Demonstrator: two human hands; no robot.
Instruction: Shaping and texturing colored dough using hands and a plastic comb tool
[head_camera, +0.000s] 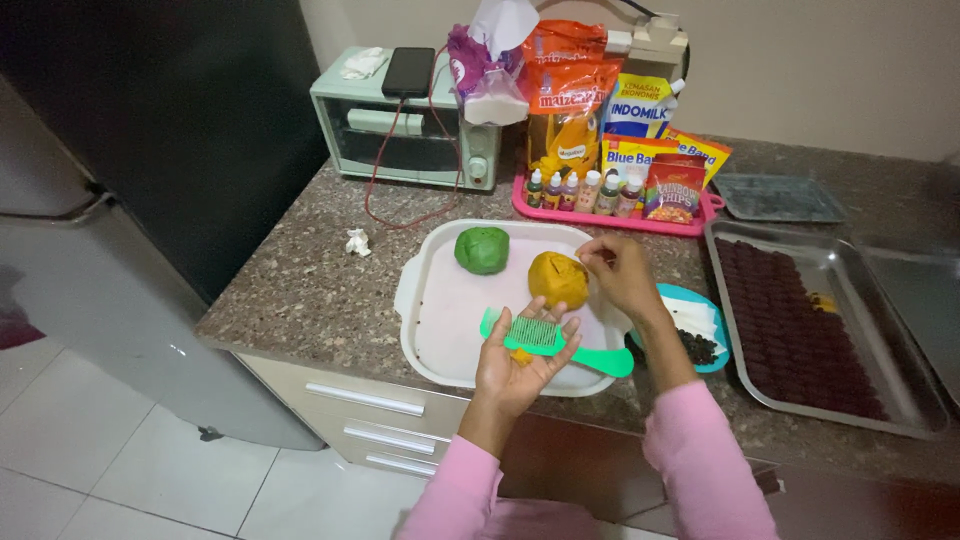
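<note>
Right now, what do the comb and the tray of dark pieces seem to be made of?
The green comb, lying across the left hand, looks like moulded plastic: uniform matte colour, thin teeth. The baking tray looks like bare metal, probably aluminium or steel: grey with a dull sheen.

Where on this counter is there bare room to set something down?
Bare granite lies between the toaster oven, the crumpled tissue and the white tray, and along the counter's left edge. The right side is crowded: pink tray of bottles, teal plate, metal baking tray.
</note>
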